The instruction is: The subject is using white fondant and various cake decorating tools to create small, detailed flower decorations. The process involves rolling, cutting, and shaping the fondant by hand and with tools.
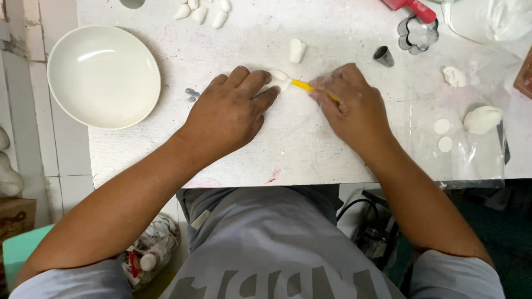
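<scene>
White bowl (103, 76) sits left on the dusty table (310, 149); a flower cutter (418, 36), metal cone (383, 56), dough lump (482, 119) and two discs (442, 126) lie right. Mid-table, the left hand (230, 111) presses flat on a smooth pale dough piece (279, 80), partly covering it. The right hand (352, 108) pinches a yellow tool (310, 87) whose tip touches it.

A clear plastic sheet (471, 155), flat and see-through, lies on the right part of the table and reaches its near edge. A clear plastic bag (493, 19) holding a white mass sits at the far right corner. Under the table at the near left, a crumpled white wrapper with red and black print (147, 252) lies on the floor.
</scene>
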